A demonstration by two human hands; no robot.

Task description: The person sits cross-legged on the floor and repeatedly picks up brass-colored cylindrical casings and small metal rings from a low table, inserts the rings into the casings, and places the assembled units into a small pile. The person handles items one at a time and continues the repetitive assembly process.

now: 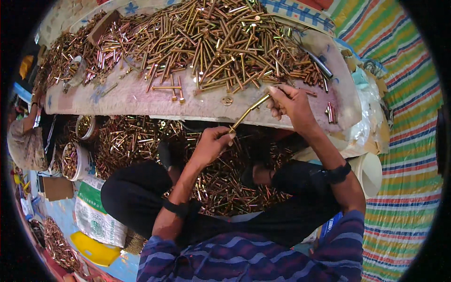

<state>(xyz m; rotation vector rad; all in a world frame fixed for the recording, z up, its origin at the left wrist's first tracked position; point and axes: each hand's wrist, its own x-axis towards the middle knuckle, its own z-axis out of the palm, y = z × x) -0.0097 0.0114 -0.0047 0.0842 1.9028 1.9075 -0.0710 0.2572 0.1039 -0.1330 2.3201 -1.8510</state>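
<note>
Fingers [227, 136] of the L hand [210, 147] are closed in a pinch, thumb vs. forefinger, on the lower end of a long brassy bolt [245, 115]. R hand [295, 109] pinches the upper end likewise, its other fingers loosely curled. Bolt hangs tilted btwn the two hands, upper end toward the R, at the near edge of the tabletop [141, 106]. Its upper part looks thicker & shinier; can't tell if that's a separate sleeve.

Just beyond, on the tabletop: a couple of flat washers [227, 100], approx. in line btwn the hands, & two crossed bolts [173, 88] to the left. Further back, a big heap of bolts [211, 42], all angles, w/ a dark metal tube [320, 65] at its right side. A few short pcs. [331, 113] lie apart near the right end.

Below the tabletop, more loose bolts [129, 145] spread around the person's feet & legs. Dark bands sit on both forearms. Off left: two white buckets [82, 162] w/ small metal parts, a white-&-green sack [96, 214], a yellow flat item [95, 249], plus part of another person [27, 145] at the edge. Far right: a multicolour striped sheet [404, 145].
</note>
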